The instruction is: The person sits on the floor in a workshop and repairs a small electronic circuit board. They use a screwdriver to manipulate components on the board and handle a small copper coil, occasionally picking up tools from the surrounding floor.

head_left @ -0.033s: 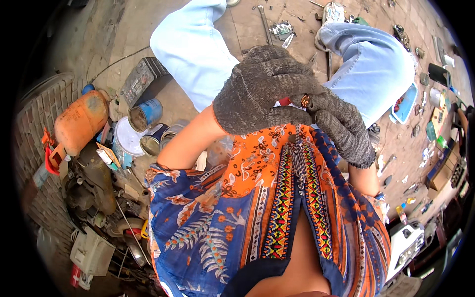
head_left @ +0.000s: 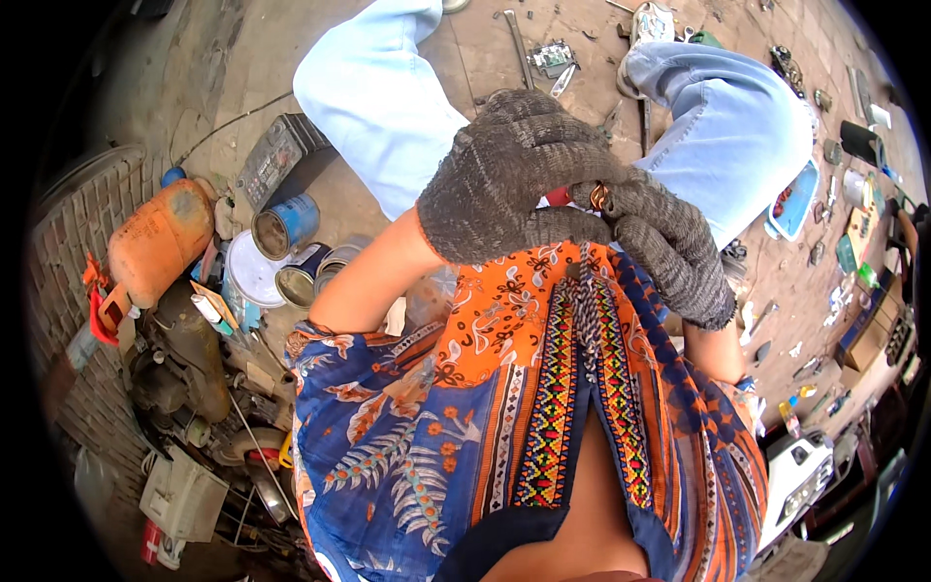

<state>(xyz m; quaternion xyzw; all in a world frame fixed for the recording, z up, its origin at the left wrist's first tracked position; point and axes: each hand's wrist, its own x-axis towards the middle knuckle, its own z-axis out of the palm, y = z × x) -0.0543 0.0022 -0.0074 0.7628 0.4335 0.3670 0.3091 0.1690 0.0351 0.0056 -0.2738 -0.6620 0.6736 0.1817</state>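
Note:
My left hand (head_left: 514,175), in a dark grey knitted glove, is closed, its fingers bent over toward my right hand and its thumb below. My right hand (head_left: 674,242) wears a matching glove, and its fingers are curled against the left ones. In the gap between them shows a small coil of copper wire (head_left: 599,197), at the right hand's fingertips. Beside it, between the left fingers and thumb, a short red piece (head_left: 557,197) pokes out. The gloves cover most of the red piece, so its kind cannot be told. Both hands are in front of my chest.
On the ground ahead lie a long metal wrench (head_left: 518,44), a green circuit board (head_left: 553,58) and scattered scraps. At left stand an orange gas cylinder (head_left: 160,238), open paint cans (head_left: 286,225) and a grey box-like device (head_left: 281,160). A blue basin (head_left: 803,199) sits by my right knee.
The gap between my hands has widened slightly, and a little more of the red piece shows. Both hands otherwise stay in place.

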